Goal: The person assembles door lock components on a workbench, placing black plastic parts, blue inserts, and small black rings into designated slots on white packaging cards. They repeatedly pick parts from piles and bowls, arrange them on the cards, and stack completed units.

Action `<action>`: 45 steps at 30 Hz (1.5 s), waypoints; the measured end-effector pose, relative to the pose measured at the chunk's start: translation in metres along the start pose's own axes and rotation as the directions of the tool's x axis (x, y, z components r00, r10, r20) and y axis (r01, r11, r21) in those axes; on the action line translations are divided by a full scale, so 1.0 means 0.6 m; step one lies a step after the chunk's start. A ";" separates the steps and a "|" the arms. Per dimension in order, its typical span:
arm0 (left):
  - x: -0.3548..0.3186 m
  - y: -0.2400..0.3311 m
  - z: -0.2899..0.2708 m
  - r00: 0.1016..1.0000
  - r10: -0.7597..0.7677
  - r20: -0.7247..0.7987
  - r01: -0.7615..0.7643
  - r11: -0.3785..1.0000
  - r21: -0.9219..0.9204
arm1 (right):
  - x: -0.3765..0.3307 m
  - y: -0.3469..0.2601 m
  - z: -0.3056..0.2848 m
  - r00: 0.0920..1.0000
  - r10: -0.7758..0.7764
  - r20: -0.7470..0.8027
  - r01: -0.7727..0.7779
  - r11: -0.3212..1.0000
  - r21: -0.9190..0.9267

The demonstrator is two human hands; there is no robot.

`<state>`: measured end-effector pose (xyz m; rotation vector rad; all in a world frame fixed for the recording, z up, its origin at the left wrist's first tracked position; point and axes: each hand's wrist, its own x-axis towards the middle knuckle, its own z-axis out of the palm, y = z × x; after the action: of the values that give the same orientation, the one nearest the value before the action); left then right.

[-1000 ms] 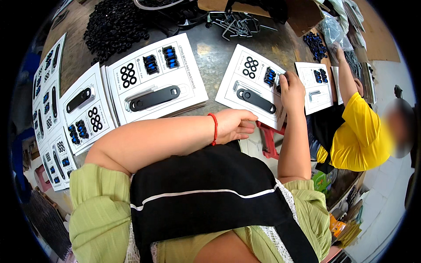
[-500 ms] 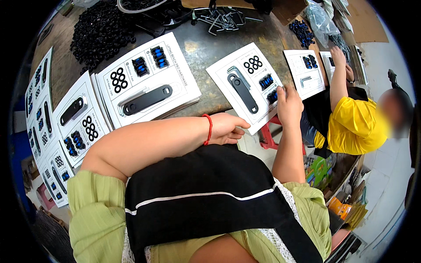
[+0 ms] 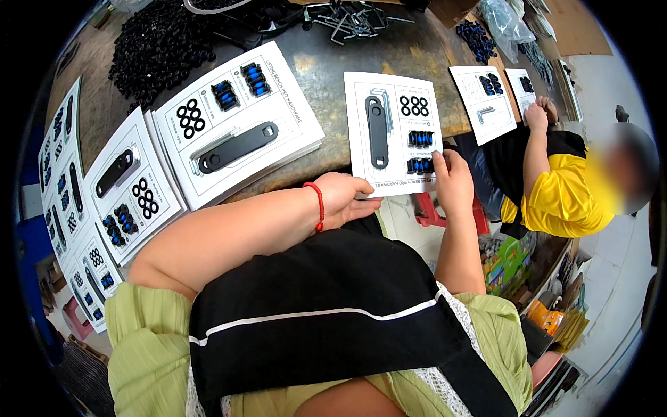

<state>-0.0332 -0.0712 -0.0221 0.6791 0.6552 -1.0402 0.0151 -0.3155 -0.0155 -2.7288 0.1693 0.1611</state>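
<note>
A white hardware card (image 3: 389, 181) lies between my hands, over the table's near edge. It carries a black wrench-like flat bar (image 3: 377, 132), bent hex keys, black rings (image 3: 414, 105) and two blue-and-black bundles of small parts (image 3: 420, 139). At its near left corner my left hand (image 3: 342, 198) pinches the card, thumb on top and fingers underneath; a red cord circles that wrist. My right hand (image 3: 454, 184) grips the right edge, thumb beside the lower bundle, its other fingers mostly hidden.
A stack of filled cards (image 3: 306, 132) stands left of my hands, with more cards (image 3: 149, 226) further left. Black rings (image 3: 156, 52) are heaped behind, near loose hex keys (image 3: 347, 21). At right, a co-worker in yellow (image 3: 563, 194) handles another card; a partly filled card (image 3: 497, 125) lies between us.
The card has turned from a slant to nearly upright and shifted slightly left. My left hand now has its corner between thumb and fingers. The co-worker's hand has come down toward their card.
</note>
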 end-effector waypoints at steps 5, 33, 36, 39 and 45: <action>-0.007 -0.012 -0.011 0.988 0.116 -0.105 -0.136 0.968 -0.209 | -0.022 -0.015 0.003 0.999 -0.012 -0.036 0.016 0.994 0.105; 0.032 -0.041 0.002 0.992 0.124 0.015 -0.114 0.951 -0.288 | 0.199 -0.086 0.026 0.844 -0.531 -0.077 0.537 0.833 0.136; 0.046 -0.043 0.001 0.989 0.143 0.030 -0.127 0.942 -0.311 | 0.211 -0.090 0.025 0.868 -0.497 -0.018 0.494 0.858 0.142; 0.048 -0.043 0.007 0.986 0.167 -0.004 -0.162 0.950 -0.268 | 0.241 -0.081 0.023 0.866 -0.498 0.040 0.491 0.863 0.119; 0.051 -0.038 0.008 0.977 0.211 0.009 -0.206 0.961 -0.183 | 0.281 -0.079 0.023 0.896 -0.415 0.158 0.389 0.905 0.172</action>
<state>-0.0427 -0.0994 -0.0465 0.5598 0.6304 -0.7832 0.1866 -0.2825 -0.0331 -2.5263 -0.4248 0.2798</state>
